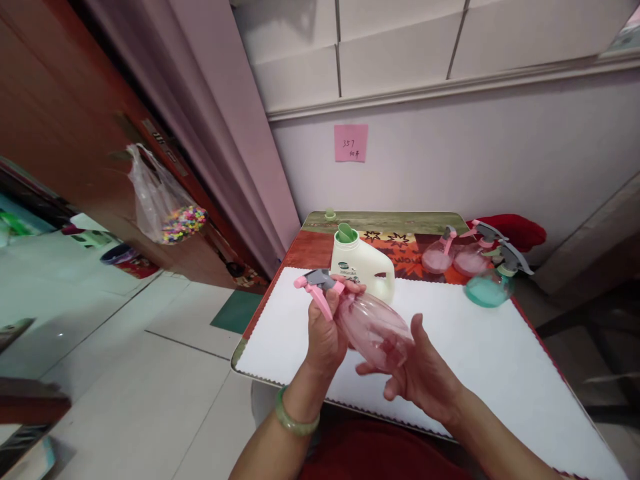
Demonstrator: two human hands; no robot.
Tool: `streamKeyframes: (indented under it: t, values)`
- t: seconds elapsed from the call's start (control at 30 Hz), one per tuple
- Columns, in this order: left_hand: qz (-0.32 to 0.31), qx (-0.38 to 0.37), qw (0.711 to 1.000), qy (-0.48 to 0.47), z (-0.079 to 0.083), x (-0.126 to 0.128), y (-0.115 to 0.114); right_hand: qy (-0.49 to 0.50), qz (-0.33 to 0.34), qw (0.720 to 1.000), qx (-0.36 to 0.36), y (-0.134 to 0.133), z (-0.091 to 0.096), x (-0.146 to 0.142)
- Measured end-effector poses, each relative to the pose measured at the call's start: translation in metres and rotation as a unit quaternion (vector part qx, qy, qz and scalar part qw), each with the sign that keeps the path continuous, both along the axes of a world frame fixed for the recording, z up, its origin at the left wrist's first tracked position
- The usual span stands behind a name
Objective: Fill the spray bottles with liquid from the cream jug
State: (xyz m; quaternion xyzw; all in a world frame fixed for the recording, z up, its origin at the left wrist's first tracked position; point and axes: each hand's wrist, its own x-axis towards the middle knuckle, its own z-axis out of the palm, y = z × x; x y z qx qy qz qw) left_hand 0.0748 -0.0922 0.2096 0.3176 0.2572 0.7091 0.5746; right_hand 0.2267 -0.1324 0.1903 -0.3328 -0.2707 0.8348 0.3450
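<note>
My left hand (326,337) is closed around the neck of a clear pink spray bottle (375,330), just below its pink and grey trigger head (320,287). The bottle is tilted, its head up to the left and its base down to the right. My right hand (425,380) is open at the base, thumb raised and fingers spread; whether it bears any weight I cannot tell. Just behind the spray bottle stands a cream jug (367,267) with a handle and a green piece in its mouth.
At the table's right rear stand two pink spray bottles (438,259) and a teal one (487,288). A small green cap (330,214) lies at the back edge. White scalloped paper (280,333) covers the front. A bag of colourful beads (183,223) hangs on the door.
</note>
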Motion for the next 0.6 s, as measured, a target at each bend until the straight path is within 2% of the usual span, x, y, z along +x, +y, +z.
streamKeyframes:
  t: [0.07, 0.1, 0.17, 0.23, 0.3, 0.47, 0.5, 0.53, 0.57, 0.6]
  values:
    - [0.023, -0.016, 1.000, -0.011, 0.000, -0.001, 0.001, -0.089, -0.094, 0.984, 0.126, -0.005, -0.013, -0.006]
    - [0.032, -0.022, 0.999, -0.013, 0.000, -0.001, 0.001, -0.153, -0.152, 0.953, 0.212, -0.007, -0.020, -0.009]
    - [0.038, -0.032, 0.999, -0.013, -0.002, -0.003, 0.001, -0.269, -0.238, 0.849, 0.388, -0.009, -0.033, -0.014]
    - [0.031, -0.038, 0.999, -0.016, -0.003, -0.004, 0.000, -0.339, -0.264, 0.742, 0.514, -0.008, -0.042, -0.015]
    - [0.013, -0.043, 0.999, -0.025, -0.003, -0.004, 0.000, -0.384, -0.273, 0.667, 0.577, -0.006, -0.044, -0.014]
    - [-0.017, -0.052, 0.998, -0.035, -0.002, -0.002, 0.000, -0.470, -0.334, 0.484, 0.658, 0.001, -0.040, -0.011]
    - [-0.015, -0.051, 0.998, -0.036, -0.002, -0.001, 0.000, -0.477, -0.340, 0.468, 0.662, 0.001, -0.040, -0.011]
    - [-0.012, -0.050, 0.998, -0.037, -0.003, 0.000, 0.000, -0.475, -0.343, 0.476, 0.656, 0.000, -0.039, -0.011]
    - [-0.013, -0.051, 0.998, -0.038, -0.003, 0.000, 0.000, -0.465, -0.340, 0.512, 0.637, -0.002, -0.038, -0.012]
    - [-0.017, -0.054, 0.998, -0.040, -0.004, 0.000, 0.000, -0.443, -0.330, 0.577, 0.602, -0.004, -0.037, -0.012]
